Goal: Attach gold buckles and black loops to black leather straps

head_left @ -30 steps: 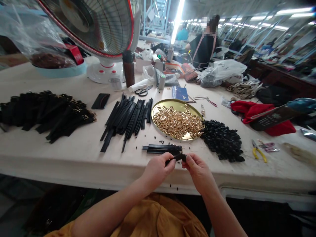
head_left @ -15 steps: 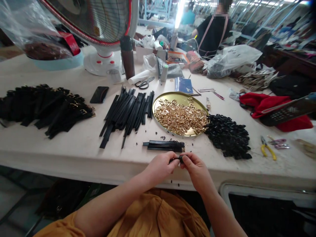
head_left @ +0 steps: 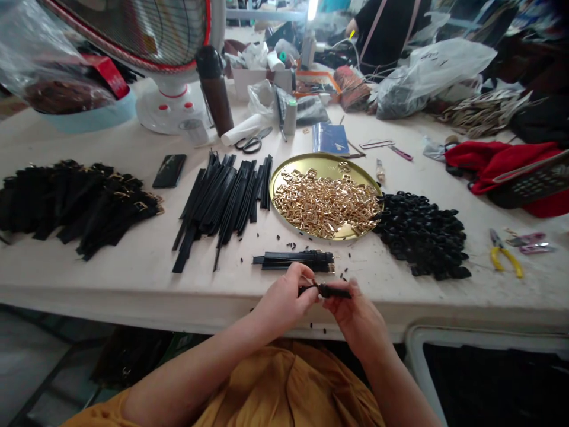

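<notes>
Close to the table's front edge, both hands hold a black strap (head_left: 335,292). My left hand (head_left: 291,296) pinches its left part, where a small brownish or metallic bit shows at the fingertips. Around its right part, the fingers of my right hand (head_left: 358,317) are closed, with the strap's end sticking out over them. Just beyond the hands lies a small stack of black straps with gold buckles (head_left: 293,261). Behind that, a round gold tray (head_left: 306,161) holds a heap of gold buckles (head_left: 326,201). Black loops (head_left: 424,237) are piled to its right.
Loose black straps (head_left: 222,198) lie left of the tray, and buckled straps (head_left: 80,201) farther left. Yellow-handled pliers (head_left: 507,258) rest at the right. Scissors (head_left: 253,141), a dark bottle (head_left: 216,92) and a fan (head_left: 171,98) stand or lie behind. A bin (head_left: 415,356) is below right.
My right hand has turned, its palm now facing up more, and the strap shows longer between the hands. The camera view has tilted down and moved closer.
</notes>
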### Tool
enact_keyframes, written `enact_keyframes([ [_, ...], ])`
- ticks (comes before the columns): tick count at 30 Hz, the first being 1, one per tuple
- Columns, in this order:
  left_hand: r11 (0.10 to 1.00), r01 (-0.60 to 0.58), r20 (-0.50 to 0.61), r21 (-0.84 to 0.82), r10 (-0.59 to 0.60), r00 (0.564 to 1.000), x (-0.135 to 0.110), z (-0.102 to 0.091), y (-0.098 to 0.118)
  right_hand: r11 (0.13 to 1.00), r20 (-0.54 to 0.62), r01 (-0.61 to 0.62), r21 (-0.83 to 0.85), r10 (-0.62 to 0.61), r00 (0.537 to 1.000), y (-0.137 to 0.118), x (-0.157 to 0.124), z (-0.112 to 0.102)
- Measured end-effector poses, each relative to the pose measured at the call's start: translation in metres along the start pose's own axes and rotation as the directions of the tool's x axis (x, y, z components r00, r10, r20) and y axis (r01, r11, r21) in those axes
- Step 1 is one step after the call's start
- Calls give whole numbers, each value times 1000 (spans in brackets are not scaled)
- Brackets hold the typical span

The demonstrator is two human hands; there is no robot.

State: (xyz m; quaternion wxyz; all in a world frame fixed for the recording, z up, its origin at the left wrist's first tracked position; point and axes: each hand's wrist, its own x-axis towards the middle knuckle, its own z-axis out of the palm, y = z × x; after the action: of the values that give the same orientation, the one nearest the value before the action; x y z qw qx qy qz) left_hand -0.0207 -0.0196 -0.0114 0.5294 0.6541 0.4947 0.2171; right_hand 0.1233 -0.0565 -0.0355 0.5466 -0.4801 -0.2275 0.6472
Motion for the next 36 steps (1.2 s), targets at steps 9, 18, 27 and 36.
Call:
enact_keyframes([
  [9,979,19,-61,202,-7,998,-14,2,-1,943,181,-330,47,317,931,0,-10,1],
  [18,966,-27,11,258,25,1000,-31,0,3,957,198,-269,109,245,949,7,-26,0],
  [27,996,-41,103,77,33,994,-48,-5,7,889,-63,228,-396,-274,960,16,-28,3],
  [36,977,-28,86,213,10,996,-47,-11,2,858,-63,191,-477,-250,966,20,-25,4],
])
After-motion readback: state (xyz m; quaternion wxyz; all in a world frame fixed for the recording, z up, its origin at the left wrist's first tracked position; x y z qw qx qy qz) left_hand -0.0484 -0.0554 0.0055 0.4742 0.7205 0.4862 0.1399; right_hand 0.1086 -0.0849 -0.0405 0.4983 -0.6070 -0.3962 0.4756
